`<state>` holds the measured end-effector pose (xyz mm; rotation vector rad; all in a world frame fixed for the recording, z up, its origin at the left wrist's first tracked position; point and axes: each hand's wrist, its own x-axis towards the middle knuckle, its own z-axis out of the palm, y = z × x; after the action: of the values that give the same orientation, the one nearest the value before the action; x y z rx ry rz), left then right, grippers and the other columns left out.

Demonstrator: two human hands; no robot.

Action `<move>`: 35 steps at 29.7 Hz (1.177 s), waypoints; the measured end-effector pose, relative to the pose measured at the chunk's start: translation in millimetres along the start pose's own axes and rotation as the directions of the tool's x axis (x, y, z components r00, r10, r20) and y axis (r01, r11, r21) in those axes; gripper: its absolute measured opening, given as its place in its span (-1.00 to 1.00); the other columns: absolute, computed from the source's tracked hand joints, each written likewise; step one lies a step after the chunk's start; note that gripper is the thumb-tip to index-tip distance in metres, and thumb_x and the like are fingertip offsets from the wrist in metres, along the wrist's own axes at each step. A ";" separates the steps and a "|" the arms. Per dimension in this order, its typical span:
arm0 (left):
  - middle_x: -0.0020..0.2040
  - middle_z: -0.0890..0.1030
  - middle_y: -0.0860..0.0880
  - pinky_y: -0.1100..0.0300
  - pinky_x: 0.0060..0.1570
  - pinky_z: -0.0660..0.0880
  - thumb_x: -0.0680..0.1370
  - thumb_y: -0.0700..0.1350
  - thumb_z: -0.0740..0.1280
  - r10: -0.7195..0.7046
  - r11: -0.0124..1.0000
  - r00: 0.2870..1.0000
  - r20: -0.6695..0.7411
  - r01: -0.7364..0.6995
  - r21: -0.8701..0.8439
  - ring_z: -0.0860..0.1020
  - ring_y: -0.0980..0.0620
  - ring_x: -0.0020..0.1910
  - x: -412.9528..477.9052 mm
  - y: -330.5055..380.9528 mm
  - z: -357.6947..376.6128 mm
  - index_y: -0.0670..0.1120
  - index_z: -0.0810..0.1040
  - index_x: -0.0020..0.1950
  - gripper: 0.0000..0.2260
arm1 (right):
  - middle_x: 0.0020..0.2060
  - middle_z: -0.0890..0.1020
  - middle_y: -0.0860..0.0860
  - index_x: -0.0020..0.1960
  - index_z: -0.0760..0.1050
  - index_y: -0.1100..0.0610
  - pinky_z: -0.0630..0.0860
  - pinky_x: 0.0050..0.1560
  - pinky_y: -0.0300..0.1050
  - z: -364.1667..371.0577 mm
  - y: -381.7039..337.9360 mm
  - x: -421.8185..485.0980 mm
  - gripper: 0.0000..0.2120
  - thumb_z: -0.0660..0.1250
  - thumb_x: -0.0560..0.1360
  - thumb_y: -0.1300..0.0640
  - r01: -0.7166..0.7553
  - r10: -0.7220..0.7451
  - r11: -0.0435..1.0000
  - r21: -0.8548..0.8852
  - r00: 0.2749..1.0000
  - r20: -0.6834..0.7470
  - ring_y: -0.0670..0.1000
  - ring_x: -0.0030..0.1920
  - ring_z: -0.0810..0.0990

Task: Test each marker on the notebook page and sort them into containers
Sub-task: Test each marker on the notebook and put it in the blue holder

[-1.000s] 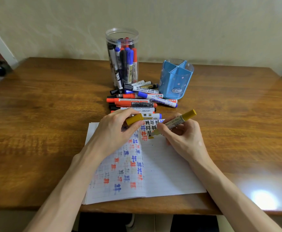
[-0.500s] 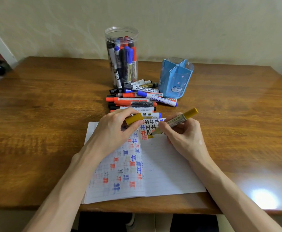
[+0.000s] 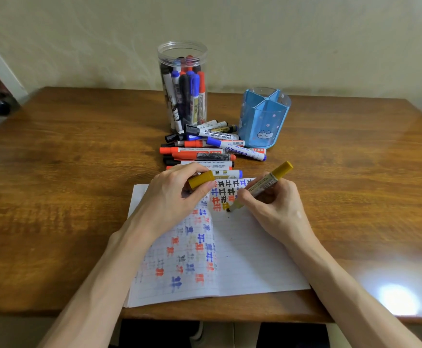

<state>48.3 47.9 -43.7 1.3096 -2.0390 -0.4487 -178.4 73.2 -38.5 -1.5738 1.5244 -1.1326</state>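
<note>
Barely anything has shifted since the earlier frames - the tip of the yellow-capped marker with a pale printed barrel [image 3: 262, 187] has only crept a little lower on the open lined notebook [image 3: 255, 259], and both hands sit where they were. The right hand [image 3: 277, 212] grips the marker like a pen, fingers clamped round the barrel, tip touching the right-hand page just below the rows of black, blue and red test marks. A small yellowish mark sits right beside the tip. The left hand [image 3: 172, 197] rests on the left page and pinches the loose yellow marker cap [image 3: 201, 179] between thumb and fingers.

By my reading, this is the testing step for the yellow marker, with the stroke under way. Next it likely needs the cap pressed back on, then a choice of container according to whether the ink shows well - the tall clear plastic jar [image 3: 183, 84], already holding upright markers, or the blue divided pen holder [image 3: 262, 121], in which no markers can be seen. Both stand at the far side of the brown wooden counter [image 3: 54, 172], beyond the heap of loose markers [image 3: 200, 151] lying just past the notebook's top edge, so plenty appear untested.
</note>
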 end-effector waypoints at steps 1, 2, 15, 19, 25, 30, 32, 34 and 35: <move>0.00 0.58 0.20 0.11 -0.12 0.61 0.59 0.24 0.29 -0.001 1.000 1.000 0.001 0.001 -0.008 0.58 0.17 -0.01 0.0 0.3 0.2 0.10 0.56 0.19 -0.70 | -0.28 0.75 -0.10 -0.21 0.62 0.08 0.64 -0.22 -0.14 0.0 -0.7 -0.2 -0.86 0.54 0.49 0.16 -0.002 0.002 1.000 0.006 1.000 -0.002 -0.09 -0.25 0.73; 0.02 0.58 0.20 0.11 -0.12 0.62 0.59 0.24 0.29 0.000 1.000 1.000 0.001 0.000 -0.014 0.59 0.17 0.00 0.0 0.6 0.3 0.11 0.55 0.20 -0.70 | -0.27 0.75 -0.11 -0.20 0.63 0.07 0.66 -0.21 -0.10 -0.3 -1.3 -0.4 -0.87 0.54 0.49 0.16 -0.001 0.001 1.000 0.011 1.000 -0.006 -0.07 -0.24 0.73; 0.04 0.58 0.19 0.24 -0.12 0.60 0.58 0.22 0.30 0.019 1.000 1.000 0.004 -0.019 -0.022 0.57 0.20 0.02 -1.0 4.8 -1.6 0.09 0.57 0.21 -0.70 | -0.29 0.73 -0.07 -0.21 0.59 0.09 0.67 -0.22 0.04 -0.1 -1.6 -1.4 -0.87 0.50 0.46 0.12 0.019 -0.019 1.000 0.013 1.000 -0.009 0.05 -0.25 0.72; 0.11 0.58 0.18 0.22 -0.01 0.59 0.61 0.11 0.36 0.047 0.997 0.999 0.002 -0.047 -0.064 0.54 0.19 0.15 -1.0 7.4 -1.7 0.03 0.61 0.24 -0.73 | -0.35 0.71 -0.06 -0.17 0.59 0.17 0.51 -0.31 -0.24 -4.3 -5.7 -0.4 -0.88 0.46 0.53 0.24 -0.024 0.032 0.986 0.168 0.999 -0.043 -0.08 -0.35 0.63; 0.24 0.57 0.13 0.33 0.11 0.55 0.67 -0.04 0.32 0.016 0.976 1.000 0.011 -0.014 -0.217 0.53 0.19 0.26 1.5 11.5 -4.8 0.01 0.56 0.38 -0.72 | -0.33 0.65 -0.02 0.00 0.60 0.20 0.48 -0.32 -0.22 -19.1 -30.1 24.2 -0.92 0.47 0.57 0.20 -0.070 0.075 0.907 0.416 0.997 0.004 -0.06 -0.32 0.55; 0.26 0.62 0.16 0.38 0.16 0.53 0.57 0.04 0.34 -0.100 0.957 0.982 -0.159 0.051 -0.284 0.54 0.24 0.29 3.1 11.6 -12.8 0.00 0.56 0.37 -0.62 | -0.35 0.58 -0.05 -0.06 0.57 0.13 0.45 -0.32 -0.23 -13.4 -53.5 53.3 -0.93 0.46 0.56 0.18 -0.027 -0.006 0.916 0.400 0.997 0.081 -0.08 -0.33 0.49; 0.19 0.64 0.18 0.43 0.09 0.52 0.55 0.04 0.35 -0.117 0.951 0.974 -0.195 0.053 -0.305 0.56 0.26 0.23 3.1 12.6 -15.4 -0.02 0.58 0.31 -0.65 | -0.35 0.57 -0.01 -0.07 0.58 0.12 0.43 -0.32 -0.19 -0.9 -53.5 54.6 -0.92 0.46 0.57 0.18 -0.019 -0.041 0.914 0.406 0.990 0.137 -0.03 -0.34 0.48; 0.16 0.65 0.17 0.44 0.06 0.51 0.55 0.02 0.36 -0.121 0.949 0.971 -0.205 0.053 -0.310 0.58 0.24 0.21 4.3 12.2 -16.8 -0.04 0.59 0.28 -0.67 | -0.39 0.51 0.02 -0.11 0.58 0.09 0.36 -0.35 -0.17 11.7 -51.5 53.7 -0.88 0.45 0.58 0.22 -0.016 -0.064 0.885 0.465 0.986 0.155 0.00 -0.38 0.40; 0.16 0.65 0.16 0.42 0.06 0.52 0.55 0.01 0.37 -0.123 0.949 0.972 -0.201 0.055 -0.311 0.58 0.23 0.21 5.0 11.9 -16.7 -0.04 0.59 0.28 -0.68 | -0.41 0.49 0.03 -0.12 0.57 0.08 0.35 -0.37 -0.16 14.5 -49.7 52.9 -0.86 0.44 0.59 0.23 -0.016 -0.062 0.872 0.489 0.988 0.143 0.01 -0.39 0.37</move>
<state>50.4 49.7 -22.8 1.2072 -1.6585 -0.6061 -147.5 24.2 7.7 -1.2934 1.0106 -1.2577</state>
